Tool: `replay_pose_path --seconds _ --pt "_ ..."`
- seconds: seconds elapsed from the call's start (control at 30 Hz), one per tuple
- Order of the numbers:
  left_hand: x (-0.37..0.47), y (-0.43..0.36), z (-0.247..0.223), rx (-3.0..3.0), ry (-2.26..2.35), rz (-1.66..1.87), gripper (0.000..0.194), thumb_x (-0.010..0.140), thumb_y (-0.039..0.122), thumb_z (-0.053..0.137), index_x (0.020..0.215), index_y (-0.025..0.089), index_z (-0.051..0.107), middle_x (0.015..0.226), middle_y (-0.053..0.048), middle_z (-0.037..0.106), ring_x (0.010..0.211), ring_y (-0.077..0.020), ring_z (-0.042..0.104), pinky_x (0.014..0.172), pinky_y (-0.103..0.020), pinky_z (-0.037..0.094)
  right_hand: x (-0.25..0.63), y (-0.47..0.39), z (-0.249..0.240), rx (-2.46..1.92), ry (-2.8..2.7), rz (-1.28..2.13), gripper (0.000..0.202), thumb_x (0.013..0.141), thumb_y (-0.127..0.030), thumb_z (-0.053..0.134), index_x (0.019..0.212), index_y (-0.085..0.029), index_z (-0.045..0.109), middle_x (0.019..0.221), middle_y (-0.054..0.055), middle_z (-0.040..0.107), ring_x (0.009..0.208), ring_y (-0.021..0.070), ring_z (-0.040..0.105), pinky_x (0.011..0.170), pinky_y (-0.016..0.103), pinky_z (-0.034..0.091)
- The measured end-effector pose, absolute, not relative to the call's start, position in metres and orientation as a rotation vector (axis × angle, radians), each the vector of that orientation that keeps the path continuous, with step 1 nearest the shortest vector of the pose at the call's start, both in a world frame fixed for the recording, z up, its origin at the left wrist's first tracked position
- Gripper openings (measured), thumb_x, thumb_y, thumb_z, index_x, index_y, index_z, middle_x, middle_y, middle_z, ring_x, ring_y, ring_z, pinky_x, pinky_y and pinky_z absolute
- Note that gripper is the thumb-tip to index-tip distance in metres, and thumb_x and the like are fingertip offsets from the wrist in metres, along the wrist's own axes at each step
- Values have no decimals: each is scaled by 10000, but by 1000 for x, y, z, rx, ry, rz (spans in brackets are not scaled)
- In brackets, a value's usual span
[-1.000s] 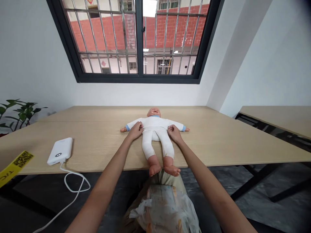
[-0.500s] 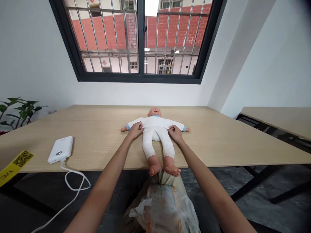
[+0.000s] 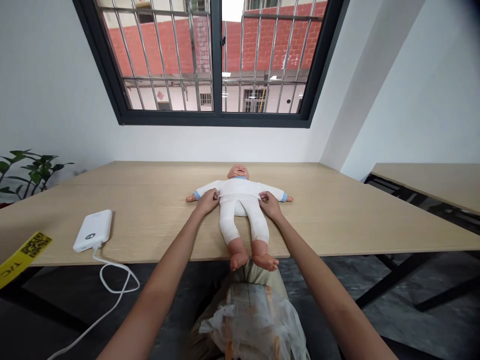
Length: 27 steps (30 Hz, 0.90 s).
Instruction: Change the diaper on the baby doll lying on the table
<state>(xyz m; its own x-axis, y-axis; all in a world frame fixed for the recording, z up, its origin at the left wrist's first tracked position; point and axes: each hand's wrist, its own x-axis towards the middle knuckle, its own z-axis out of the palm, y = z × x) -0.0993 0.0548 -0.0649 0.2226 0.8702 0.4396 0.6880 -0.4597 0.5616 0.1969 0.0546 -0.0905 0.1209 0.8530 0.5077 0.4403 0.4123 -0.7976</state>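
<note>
The doll [image 3: 240, 205] is lying face-up on the table [image 3: 150, 200], feet overhanging the near edge. Fingers closed narrow, the left hand [image 3: 208, 201] and right hand [image 3: 269, 204] are apparently pinching opposite sides of the shirt [image 3: 239, 187] at the waist. Hem adjustment is seemingly proceeding; the next move is likely calling for even tension.

yellow strip [image 3: 20, 262], left edge of view: black qr code [image 3: 36, 245], beside it slanted letters, seemingly "t/c". white power bank [image 3: 95, 227] on table [image 3: 337, 215]: dark round mark [image 3: 90, 236], too small to read. diamond sign [image 3: 160, 95] outside window [image 3: 215, 119]: nothing legible.
</note>
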Motion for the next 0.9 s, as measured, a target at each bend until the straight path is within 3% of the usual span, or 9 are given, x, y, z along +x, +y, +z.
replay_pose_path --seconds 0.3,0.5,0.7,0.83,0.9 --pt "-102 62 -66 2199 1594 1127 45 724 150 507 697 179 528 738 -22 587 734 -180 524 685 -274 382 199 55 -90 -1277 -1446 384 203 678 -253 507 806 -154 630 831 75 688 755 196 609 751 322 478" --pt "-104 63 -68 2221 1469 1022 37 650 163 539 631 165 571 634 12 577 647 -156 515 618 -244 373 199 51 -87 -1353 -1446 445 211 675 -333 528 722 -159 637 721 59 679 672 195 592 680 302 447" --pt "-100 58 -61 2205 1423 957 94 612 124 507 624 152 596 607 8 575 624 -161 518 619 -257 401 193 43 -79 -1339 -1490 536 167 668 -273 517 723 -168 635 752 42 685 718 189 595 742 311 458" --pt "-94 22 -42 2191 1450 1056 238 646 61 479 803 143 638 841 -51 645 825 -192 573 791 -303 447 192 9 -60 -1230 -1368 487 203 740 -295 523 831 -159 643 908 84 693 845 198 612 836 337 473" --pt "-90 -22 -26 2170 1368 1341 354 685 39 463 971 155 638 1001 -70 644 917 -189 567 872 -321 440 195 -28 -47 -1178 -1376 439 224 788 -334 535 874 -158 643 957 94 684 870 199 610 851 343 474"
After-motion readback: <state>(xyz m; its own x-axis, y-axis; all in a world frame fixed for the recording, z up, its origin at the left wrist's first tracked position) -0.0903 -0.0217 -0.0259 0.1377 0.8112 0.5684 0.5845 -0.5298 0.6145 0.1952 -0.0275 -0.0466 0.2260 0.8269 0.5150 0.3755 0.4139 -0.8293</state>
